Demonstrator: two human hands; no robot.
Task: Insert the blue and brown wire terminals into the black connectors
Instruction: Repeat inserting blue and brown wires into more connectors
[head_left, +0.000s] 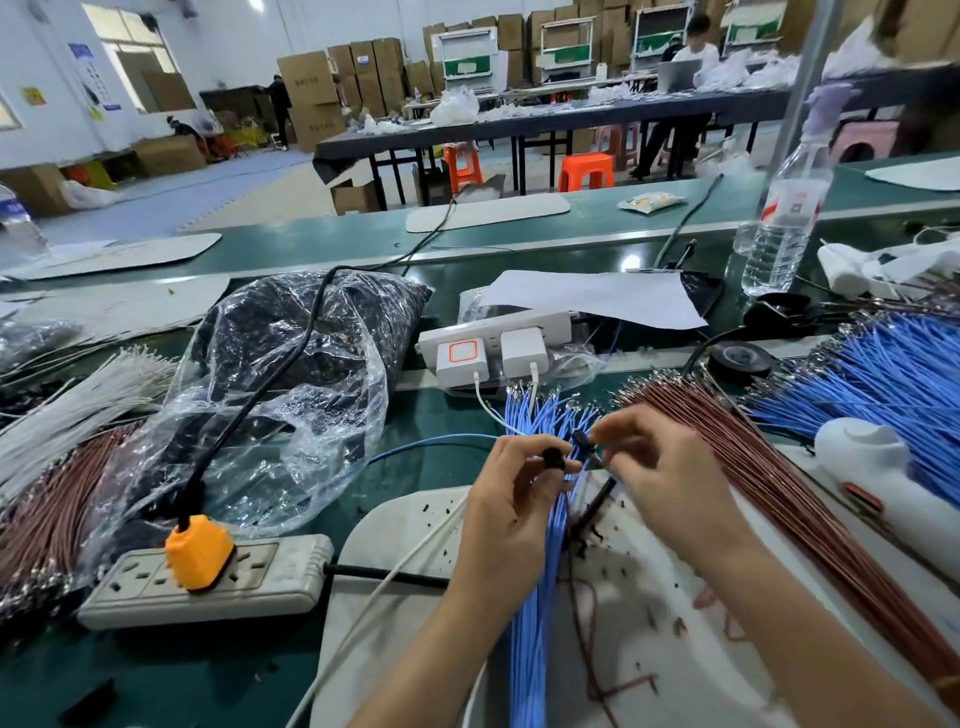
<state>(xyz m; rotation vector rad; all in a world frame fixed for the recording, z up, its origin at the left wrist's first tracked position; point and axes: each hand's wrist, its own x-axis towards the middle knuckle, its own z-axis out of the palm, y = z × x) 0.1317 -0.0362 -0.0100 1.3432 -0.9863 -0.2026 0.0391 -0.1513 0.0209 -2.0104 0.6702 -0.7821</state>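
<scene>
Head view: a black connector (553, 457) is being gripped in the curled fingers of the left hand (511, 499), raised off the white mat (415, 597) and apparently being turned toward the right hand (670, 478). The right thumb and forefinger are being pressed together on a small dark piece (581, 440) just beyond the connector. Blur is hiding whether this is a wire terminal or a second connector. The two grips are being held almost touching and well up in sight, presumably so that a terminal can be lined up with its socket by eye. Insertion is judged to be the step in hand, with nothing yet shown as seated.

Directly beneath the left grip a bundle of blue wires (540, 597) is being kept lengthwise, its metal ends fanning out just past the fingertips. This is probably being done so that the next wire can be drawn without reaching. Just to the right of the right grip, brown wires (779, 499) are being laid out the same way, and more blue wires (883, 374) are being stored farther right. Well to the left of the left grip, a clear bag (291, 364) of dark parts is being left open, seemingly as the connector supply. Nearer, a power strip (208, 577) is being used by an orange plug (200, 553).
</scene>
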